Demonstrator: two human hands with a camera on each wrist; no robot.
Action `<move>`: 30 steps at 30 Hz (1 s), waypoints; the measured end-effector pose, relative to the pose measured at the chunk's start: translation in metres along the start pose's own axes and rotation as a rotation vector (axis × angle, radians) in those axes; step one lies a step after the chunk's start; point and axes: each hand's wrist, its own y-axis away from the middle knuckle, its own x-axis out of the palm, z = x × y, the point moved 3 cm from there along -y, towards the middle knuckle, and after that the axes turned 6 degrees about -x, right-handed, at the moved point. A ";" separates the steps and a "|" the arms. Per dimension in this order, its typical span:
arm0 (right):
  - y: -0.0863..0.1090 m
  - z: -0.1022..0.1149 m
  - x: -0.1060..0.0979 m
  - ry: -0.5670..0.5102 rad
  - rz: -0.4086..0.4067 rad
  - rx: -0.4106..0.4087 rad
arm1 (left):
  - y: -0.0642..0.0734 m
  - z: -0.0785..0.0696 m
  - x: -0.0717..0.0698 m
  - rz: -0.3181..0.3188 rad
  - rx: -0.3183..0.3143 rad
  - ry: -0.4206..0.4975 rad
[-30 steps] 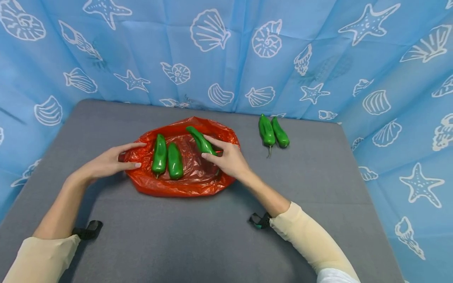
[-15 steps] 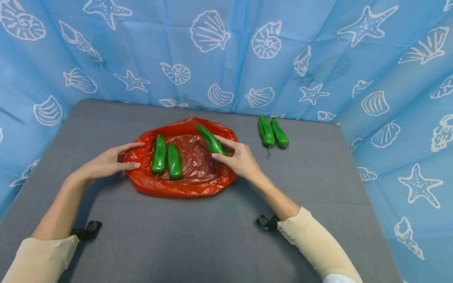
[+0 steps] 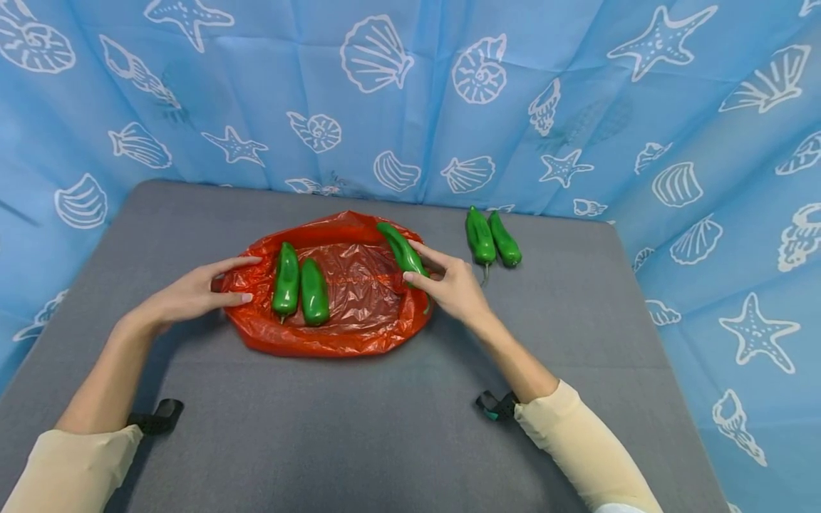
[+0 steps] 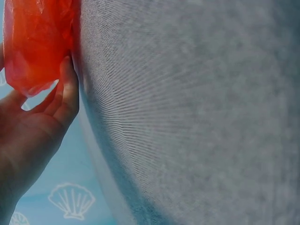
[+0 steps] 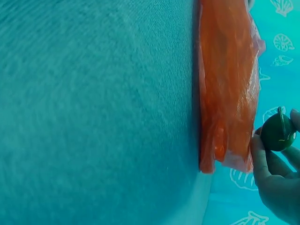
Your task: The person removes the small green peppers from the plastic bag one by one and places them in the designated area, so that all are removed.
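Note:
A red plastic bag [image 3: 359, 281], its mouth spread open and rim rolled down, lies on the grey table. Two green peppers rest inside: one pepper [image 3: 286, 281] at the left and a second pepper [image 3: 315, 292] beside it. My left hand [image 3: 192, 292] holds the bag's left end, thumb and a finger over the rim; the left wrist view shows other fingers [image 4: 69, 89] against its outside. My right hand [image 3: 452, 285] pinches a third green pepper [image 3: 402, 249] above the bag's right rim. In the right wrist view this pepper [image 5: 277, 132] sits between thumb and fingers, stem end toward the camera.
Two more green peppers, a larger pepper [image 3: 481, 236] and a slimmer pepper [image 3: 505, 241], lie side by side near the table's back edge, right of the bag. A blue curtain [image 3: 410, 107] with white shells hangs behind the grey table [image 3: 359, 427].
My right hand has moved rightward with its pepper, from over the middle of the bag to its right rim. The left hand stays on the bag's left end.

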 end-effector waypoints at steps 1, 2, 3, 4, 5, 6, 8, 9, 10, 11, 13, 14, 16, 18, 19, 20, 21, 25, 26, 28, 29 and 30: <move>0.000 0.000 -0.001 -0.003 -0.001 -0.002 | 0.000 0.000 0.000 -0.001 0.000 -0.001; 0.000 -0.001 -0.003 -0.005 -0.004 -0.002 | 0.000 0.000 0.000 -0.002 0.000 -0.003; 0.000 -0.001 -0.004 -0.009 -0.006 -0.003 | -0.001 0.000 0.000 -0.001 0.000 -0.002; 0.000 -0.002 -0.006 -0.006 -0.008 -0.006 | -0.001 0.000 0.000 0.000 0.000 0.000; 0.001 -0.002 -0.008 -0.005 -0.013 -0.007 | -0.001 0.000 0.000 0.000 0.000 0.001; 0.001 -0.003 -0.010 -0.005 -0.019 -0.009 | -0.002 0.000 0.000 0.000 0.000 0.002; 0.002 -0.003 -0.014 -0.005 -0.030 -0.011 | -0.002 0.000 0.000 0.002 0.001 0.005; 0.002 -0.004 -0.017 -0.008 -0.033 -0.012 | -0.002 0.001 0.000 0.002 0.002 0.007; 0.003 -0.004 -0.019 -0.008 -0.037 -0.011 | -0.002 0.001 0.000 0.003 0.003 0.008; 0.004 -0.004 -0.022 -0.010 -0.042 -0.009 | -0.002 0.001 0.000 0.002 0.003 0.007; 0.005 -0.005 -0.027 -0.005 -0.049 0.000 | -0.003 0.001 0.000 0.003 0.004 0.008; 0.006 -0.005 -0.030 -0.006 -0.054 0.004 | -0.003 0.001 0.000 0.003 0.002 0.008; 0.008 0.000 -0.034 -0.009 -0.063 0.014 | -0.004 0.002 0.000 0.003 -0.004 0.007; 0.011 0.007 -0.039 -0.008 -0.072 0.031 | -0.004 0.002 0.000 0.002 -0.009 0.004; 0.012 0.011 -0.041 -0.011 -0.077 0.038 | -0.004 0.003 0.000 0.001 -0.011 0.004; 0.013 0.015 -0.043 -0.007 -0.082 0.044 | -0.004 0.003 0.000 0.002 -0.013 0.005; 0.015 0.018 -0.045 0.002 -0.086 0.049 | -0.004 0.002 0.000 0.002 -0.010 0.006; 0.018 0.014 -0.053 0.039 -0.118 0.042 | -0.003 0.001 0.001 0.005 -0.003 0.013; 0.018 0.009 -0.056 0.043 -0.130 0.037 | -0.003 0.001 0.001 0.006 0.001 0.012; 0.018 -0.002 -0.060 0.046 -0.154 0.029 | -0.002 0.000 0.001 0.006 0.004 0.011; 0.017 -0.007 -0.062 0.045 -0.165 0.026 | -0.002 0.000 0.001 0.007 0.006 0.011; 0.017 -0.013 -0.065 0.044 -0.177 0.026 | -0.002 0.000 0.001 0.007 0.006 0.010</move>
